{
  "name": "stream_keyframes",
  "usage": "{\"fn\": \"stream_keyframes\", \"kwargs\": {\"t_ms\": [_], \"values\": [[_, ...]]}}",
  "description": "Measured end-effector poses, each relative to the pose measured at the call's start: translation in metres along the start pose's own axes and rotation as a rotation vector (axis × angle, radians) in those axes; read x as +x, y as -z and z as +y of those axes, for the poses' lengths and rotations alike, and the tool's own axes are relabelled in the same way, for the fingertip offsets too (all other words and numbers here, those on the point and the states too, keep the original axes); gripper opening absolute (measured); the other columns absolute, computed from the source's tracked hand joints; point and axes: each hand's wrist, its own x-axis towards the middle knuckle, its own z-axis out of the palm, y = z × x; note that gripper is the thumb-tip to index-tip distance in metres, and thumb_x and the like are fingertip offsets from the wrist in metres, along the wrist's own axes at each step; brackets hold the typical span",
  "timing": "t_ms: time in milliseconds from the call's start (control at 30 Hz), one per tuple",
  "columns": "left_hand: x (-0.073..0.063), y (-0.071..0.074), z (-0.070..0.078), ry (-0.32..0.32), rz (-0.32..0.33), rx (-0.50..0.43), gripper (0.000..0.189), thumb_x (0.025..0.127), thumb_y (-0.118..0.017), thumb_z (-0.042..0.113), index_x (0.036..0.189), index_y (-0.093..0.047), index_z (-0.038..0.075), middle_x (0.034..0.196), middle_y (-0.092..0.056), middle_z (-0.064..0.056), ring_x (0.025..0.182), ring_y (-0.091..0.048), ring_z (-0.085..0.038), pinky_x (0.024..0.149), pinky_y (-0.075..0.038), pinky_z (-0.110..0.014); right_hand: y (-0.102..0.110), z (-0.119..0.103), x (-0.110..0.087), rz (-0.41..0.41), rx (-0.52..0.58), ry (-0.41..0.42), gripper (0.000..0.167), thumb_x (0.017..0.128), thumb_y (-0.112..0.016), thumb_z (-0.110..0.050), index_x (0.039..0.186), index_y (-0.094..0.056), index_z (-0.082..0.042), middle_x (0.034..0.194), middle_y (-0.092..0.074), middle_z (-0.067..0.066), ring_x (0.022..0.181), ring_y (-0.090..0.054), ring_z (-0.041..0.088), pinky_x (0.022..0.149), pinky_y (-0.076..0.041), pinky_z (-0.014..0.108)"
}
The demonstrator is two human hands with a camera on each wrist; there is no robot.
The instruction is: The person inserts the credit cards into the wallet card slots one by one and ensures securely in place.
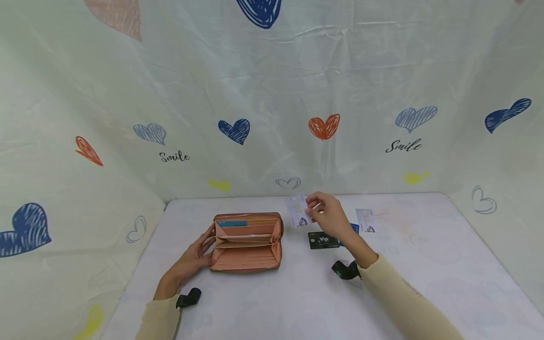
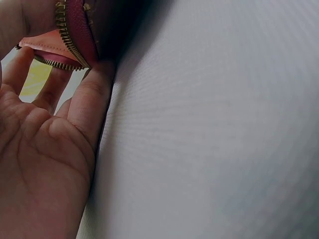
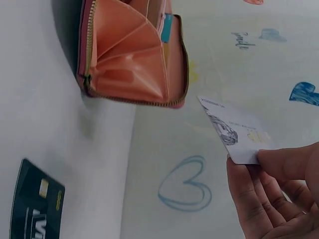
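Observation:
An unzipped pink wallet lies spread on the table, its compartments facing up. At its left edge, my left hand grips the side, with fingers around the zipper border in the left wrist view. To the right of the wallet, my right hand pinches a white printed card between thumb and fingers, held above the table. A blue card shows in the wallet's upper slot. Below the right hand lies a black VIP card, partly over another blue card.
A second white card lies on the table to the right of the right hand. A pale curtain printed with hearts stands behind the table and along the sides. Dark wrist cameras sit on both wrists.

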Motion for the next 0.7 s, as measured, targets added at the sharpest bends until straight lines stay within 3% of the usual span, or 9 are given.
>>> {"fn": "stream_keyframes", "kwargs": {"t_ms": [67, 200, 267, 333, 433, 633, 700], "values": [[0.000, 0.000, 0.000, 0.013, 0.008, 0.007, 0.105, 0.094, -0.073, -0.004, 0.171, -0.004, 0.013, 0.165, -0.015, -0.022, 0.141, -0.031, 0.010, 0.106, -0.041, -0.013, -0.006, -0.004, 0.003, 0.004, 0.000, 0.023, 0.018, 0.094, -0.069, 0.012, 0.111, -0.068, 0.008, 0.095, -0.068, 0.018, 0.075, -0.070, 0.024, 0.064, -0.061, 0.031], [0.001, -0.002, 0.001, 0.042, 0.022, 0.013, 0.107, 0.093, -0.074, -0.004, 0.172, -0.005, 0.015, 0.164, -0.017, -0.018, 0.158, -0.019, -0.025, 0.105, -0.042, -0.013, -0.019, -0.011, 0.008, 0.004, -0.001, 0.059, 0.018, 0.094, -0.070, 0.011, 0.112, -0.070, 0.006, 0.096, -0.069, 0.016, 0.078, -0.071, 0.025, 0.064, -0.059, 0.028], [0.001, -0.002, 0.001, 0.050, 0.026, 0.008, 0.107, 0.092, -0.074, -0.005, 0.172, -0.005, 0.015, 0.165, -0.017, -0.018, 0.159, -0.009, -0.040, 0.105, -0.042, -0.012, -0.025, -0.013, 0.010, 0.001, 0.000, 0.072, 0.018, 0.094, -0.070, 0.011, 0.111, -0.070, 0.005, 0.096, -0.069, 0.016, 0.079, -0.071, 0.025, 0.063, -0.057, 0.027], [0.001, -0.003, 0.000, 0.054, 0.028, 0.004, 0.108, 0.091, -0.074, -0.006, 0.172, -0.005, 0.015, 0.166, -0.016, -0.019, 0.159, -0.005, -0.046, 0.104, -0.041, -0.011, -0.031, -0.015, 0.012, -0.007, 0.004, 0.086, 0.018, 0.094, -0.070, 0.011, 0.111, -0.070, 0.005, 0.096, -0.070, 0.016, 0.079, -0.071, 0.025, 0.063, -0.055, 0.026], [0.001, -0.003, 0.000, 0.062, 0.034, 0.008, 0.109, 0.090, -0.075, -0.006, 0.172, -0.006, 0.016, 0.166, -0.016, -0.019, 0.160, -0.008, -0.042, 0.104, -0.041, -0.011, -0.039, -0.017, 0.014, -0.018, 0.006, 0.110, 0.018, 0.093, -0.071, 0.011, 0.110, -0.071, 0.005, 0.096, -0.071, 0.016, 0.079, -0.071, 0.025, 0.061, -0.054, 0.027], [0.000, -0.001, 0.000, 0.062, 0.032, 0.000, 0.108, 0.092, -0.075, -0.004, 0.172, -0.005, 0.015, 0.165, -0.018, -0.015, 0.147, -0.030, 0.003, 0.104, -0.044, -0.014, -0.052, -0.019, 0.019, -0.013, -0.028, 0.192, 0.016, 0.093, -0.073, 0.010, 0.107, -0.072, 0.004, 0.096, -0.073, 0.015, 0.083, -0.071, 0.026, 0.073, -0.061, 0.036], [0.000, -0.002, 0.001, 0.064, 0.033, -0.002, 0.108, 0.092, -0.075, -0.005, 0.172, -0.005, 0.015, 0.165, -0.018, -0.015, 0.151, -0.028, -0.001, 0.104, -0.044, -0.013, -0.057, -0.019, 0.021, -0.012, -0.052, 0.218, 0.015, 0.093, -0.073, 0.009, 0.107, -0.073, 0.002, 0.098, -0.074, 0.014, 0.085, -0.072, 0.026, 0.076, -0.061, 0.038]]}}
